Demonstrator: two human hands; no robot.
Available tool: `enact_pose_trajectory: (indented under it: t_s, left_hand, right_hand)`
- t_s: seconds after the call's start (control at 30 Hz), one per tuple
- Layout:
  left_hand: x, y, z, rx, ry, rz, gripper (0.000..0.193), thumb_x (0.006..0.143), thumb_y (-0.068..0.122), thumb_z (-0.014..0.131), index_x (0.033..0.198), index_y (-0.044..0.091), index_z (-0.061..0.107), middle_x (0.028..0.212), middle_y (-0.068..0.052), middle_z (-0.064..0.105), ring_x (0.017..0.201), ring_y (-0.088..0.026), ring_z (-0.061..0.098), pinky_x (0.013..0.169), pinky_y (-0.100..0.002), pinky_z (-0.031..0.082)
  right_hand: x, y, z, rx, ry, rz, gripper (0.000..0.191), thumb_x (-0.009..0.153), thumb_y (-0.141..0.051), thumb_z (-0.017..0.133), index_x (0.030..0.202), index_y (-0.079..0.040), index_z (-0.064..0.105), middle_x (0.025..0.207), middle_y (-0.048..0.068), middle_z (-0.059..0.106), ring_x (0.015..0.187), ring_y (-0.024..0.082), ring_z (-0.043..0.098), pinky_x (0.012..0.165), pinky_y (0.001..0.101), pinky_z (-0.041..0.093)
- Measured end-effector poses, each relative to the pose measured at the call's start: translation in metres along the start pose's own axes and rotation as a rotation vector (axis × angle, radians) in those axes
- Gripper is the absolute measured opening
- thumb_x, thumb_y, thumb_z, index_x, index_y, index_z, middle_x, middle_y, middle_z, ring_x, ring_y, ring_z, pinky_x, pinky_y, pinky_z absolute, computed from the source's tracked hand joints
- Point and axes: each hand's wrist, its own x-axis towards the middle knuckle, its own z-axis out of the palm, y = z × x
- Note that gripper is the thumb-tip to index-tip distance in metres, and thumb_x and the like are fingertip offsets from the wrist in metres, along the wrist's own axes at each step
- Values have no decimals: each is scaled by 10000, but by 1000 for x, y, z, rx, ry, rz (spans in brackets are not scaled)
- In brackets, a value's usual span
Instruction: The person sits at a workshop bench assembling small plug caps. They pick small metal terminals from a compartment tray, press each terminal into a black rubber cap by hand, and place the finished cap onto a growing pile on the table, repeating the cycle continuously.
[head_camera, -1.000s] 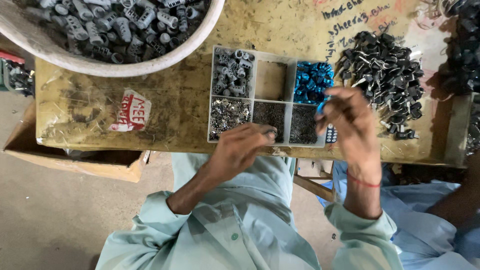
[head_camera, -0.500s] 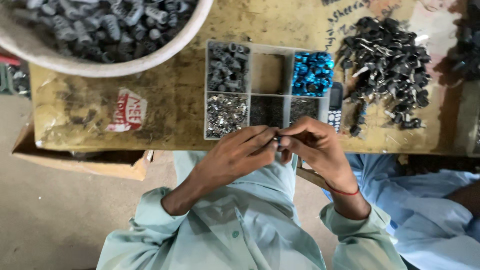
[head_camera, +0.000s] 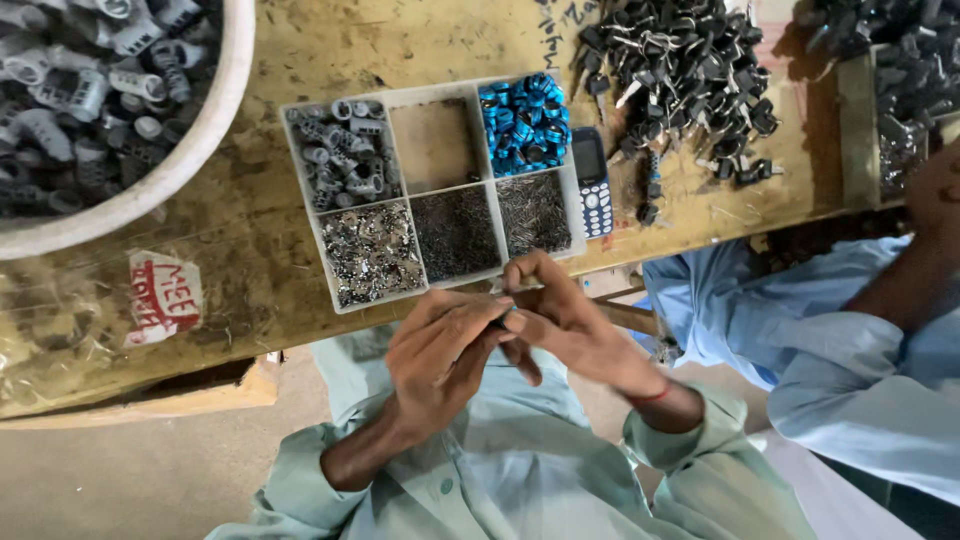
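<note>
Compared with half a second ago, the left hand (head_camera: 440, 350) and the right hand (head_camera: 565, 320) stay pressed together below the compartment tray (head_camera: 300, 175). Their fingertips pinch one small dark part (head_camera: 500, 322), mostly hidden between them. A second ago the right hand was still up at the tray. The worn wooden table (head_camera: 250, 240) also carries a white bowl (head_camera: 215, 130), a phone (head_camera: 592, 180) and black parts (head_camera: 690, 70); the bare floor (head_camera: 140, 480) lies below.
</note>
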Motion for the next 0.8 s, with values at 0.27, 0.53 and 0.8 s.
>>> enact_pose_trajectory:
  t_s: [0.27,0.53,0.8]
  left_hand:
    - [22,-12,-13,25,51,61,364,843,-55,829,1174,23,697,1096,-65,750,1014,-256,711,873,-356,577]
    - [22,-11,-19,-38,-33,68,390,881,-38,806,1239,35,671,1131,-90,739,1036,-256,730,894,-357,600]
    - [16,-1,-15,82,-38,160,431,907,-80,768,1298,-27,597,1187,-150,693,1019,-322,687,855,-410,575]
  right_hand:
    - [-23,13,-108,-1387,804,-246,361,894,-90,817,1120,88,599,1010,257,620,795,382,646,633,399,514]
    - [-19,-2,-108,-259,760,-219,216,1044,-104,703,1187,5,583,881,75,626,690,121,585,638,276,484]
    - [20,27,27,-557,779,-670,471,906,43,769,1211,-27,416,976,106,533,715,111,499,591,248,406]
